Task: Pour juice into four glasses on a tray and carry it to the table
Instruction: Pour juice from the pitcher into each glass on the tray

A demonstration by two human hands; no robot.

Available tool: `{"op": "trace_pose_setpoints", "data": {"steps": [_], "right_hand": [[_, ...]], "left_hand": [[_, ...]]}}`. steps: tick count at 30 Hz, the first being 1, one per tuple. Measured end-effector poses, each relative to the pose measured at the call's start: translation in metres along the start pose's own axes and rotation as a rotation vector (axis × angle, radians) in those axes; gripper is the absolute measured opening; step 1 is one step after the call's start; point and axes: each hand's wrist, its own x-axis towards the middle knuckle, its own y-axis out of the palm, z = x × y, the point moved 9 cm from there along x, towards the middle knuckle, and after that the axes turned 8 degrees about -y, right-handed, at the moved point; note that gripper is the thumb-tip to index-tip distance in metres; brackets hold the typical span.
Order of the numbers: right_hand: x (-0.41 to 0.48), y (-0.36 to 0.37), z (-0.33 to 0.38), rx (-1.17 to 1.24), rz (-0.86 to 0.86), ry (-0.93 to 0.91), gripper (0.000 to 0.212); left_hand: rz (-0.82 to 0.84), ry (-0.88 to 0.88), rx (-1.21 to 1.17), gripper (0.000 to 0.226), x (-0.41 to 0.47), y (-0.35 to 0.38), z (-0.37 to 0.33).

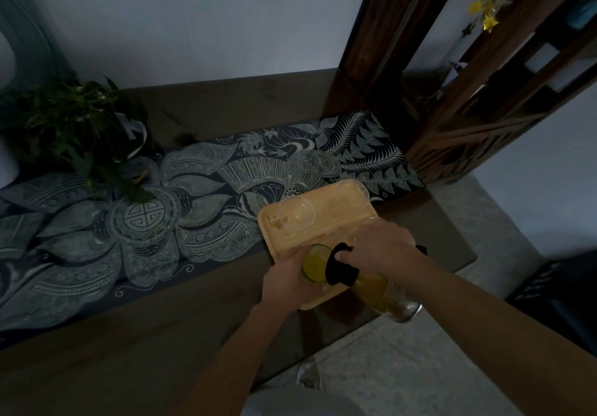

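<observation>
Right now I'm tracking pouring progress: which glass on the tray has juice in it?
The glass at the tray's near edge, steadied by the left hand, under the bottle's black spout. The others look clear and empty.

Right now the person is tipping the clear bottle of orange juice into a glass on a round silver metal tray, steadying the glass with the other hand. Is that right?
Not quite: the tray is a rectangular light wooden one with rounded corners, not round silver metal, as the head view shows. The rest holds: the right hand tips the clear bottle of orange juice into a glass that the left hand steadies.
</observation>
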Motion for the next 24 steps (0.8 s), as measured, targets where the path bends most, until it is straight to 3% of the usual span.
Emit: {"op": "trace_pose_setpoints", "data": {"steps": [24], "right_hand": [[-0.0014, -0.0008, 0.0001, 0.035, -0.019, 0.020, 0.064]], "left_hand": [[0.001, -0.010, 0.022, 0.097, 0.0015, -0.0017, 0.0016]]}}
